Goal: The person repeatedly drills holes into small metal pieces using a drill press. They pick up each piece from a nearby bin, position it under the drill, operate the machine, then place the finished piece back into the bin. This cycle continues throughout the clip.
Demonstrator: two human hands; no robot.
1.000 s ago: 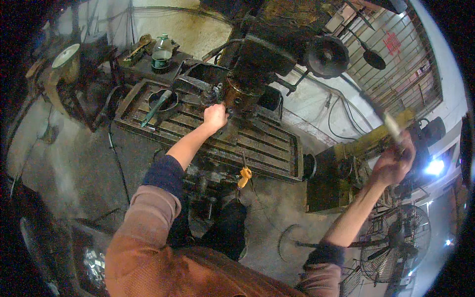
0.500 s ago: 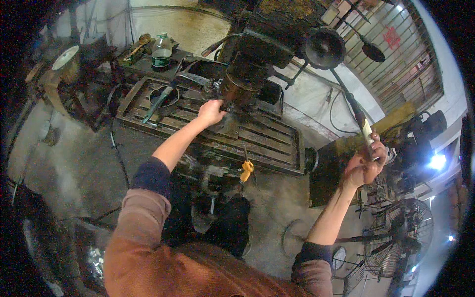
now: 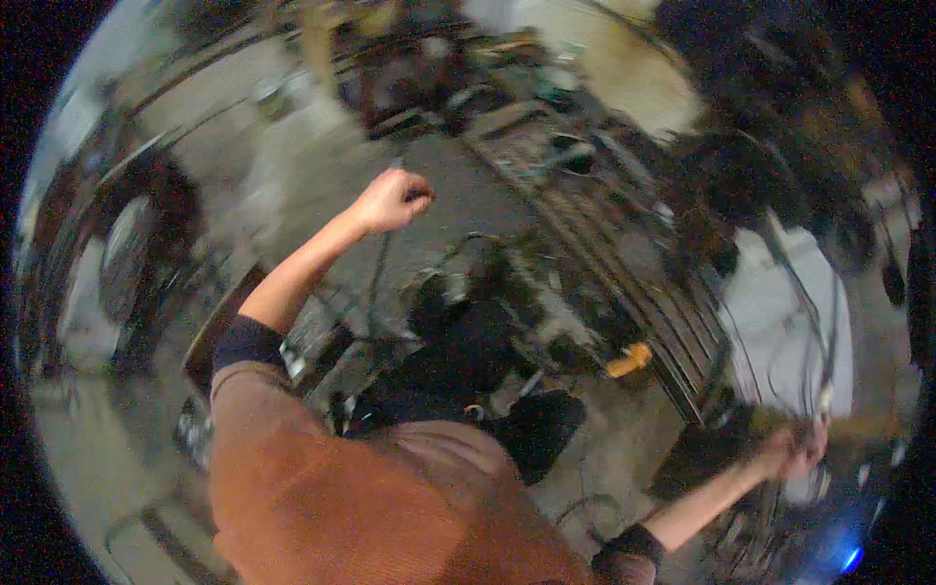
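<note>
My left hand (image 3: 392, 202) is off the machine, out over the floor to the left, its fingers curled closed. What they hold, if anything, cannot be made out. Far to the right, my right hand (image 3: 798, 453) is wrapped round the pale grip of a long machine lever (image 3: 826, 395); blur softens its fingers. Between my hands lies the machine's slotted metal table (image 3: 624, 263), slanting across the view. A yellow-orange handled tool (image 3: 629, 361) is at its near edge. The dark machine head (image 3: 751, 185) stands over the table's far side.
A dark round opening or bowl (image 3: 570, 154) sits at the table's far left end, near a greenish bottle (image 3: 558, 86) on a cluttered bench. Grimy concrete floor (image 3: 444, 180) spreads left of the table. Most of the surroundings are smeared by motion.
My view has swung left, so the machine now lies to the right and tilted. My left hand has left the machine head and moved out leftward. My right hand stays on the lever.
</note>
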